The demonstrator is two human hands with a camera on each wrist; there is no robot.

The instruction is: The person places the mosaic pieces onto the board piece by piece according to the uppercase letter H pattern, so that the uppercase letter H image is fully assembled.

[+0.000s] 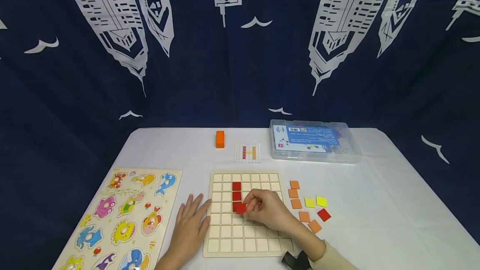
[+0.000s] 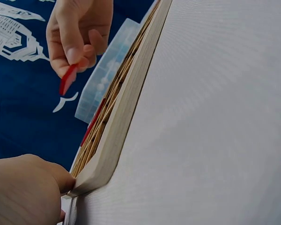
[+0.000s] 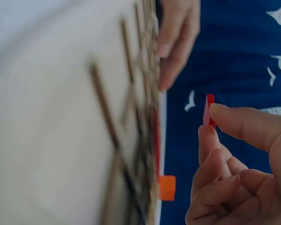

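Observation:
My right hand (image 1: 268, 209) pinches a red square tile (image 1: 241, 208) between thumb and forefinger. In the right wrist view the tile (image 3: 209, 110) is seen edge-on at the fingertips, raised off the wooden grid board (image 1: 225, 232). Three red tiles, such as the top one (image 1: 236, 186), sit in a vertical row in one column of the board. The lowest is partly hidden behind the held tile. My left hand (image 1: 189, 226) lies with fingers extended beside the board's left edge. In the left wrist view its thumb (image 2: 61, 177) is at the board's corner.
Right of the board lie several orange tiles (image 1: 294, 184), two yellow tiles (image 1: 309, 202) and a red tile (image 1: 324, 214). Behind it are a pattern card (image 1: 247, 153), an orange block (image 1: 220, 139) and a clear plastic box (image 1: 315, 141). An animal puzzle board (image 1: 127, 203) lies left.

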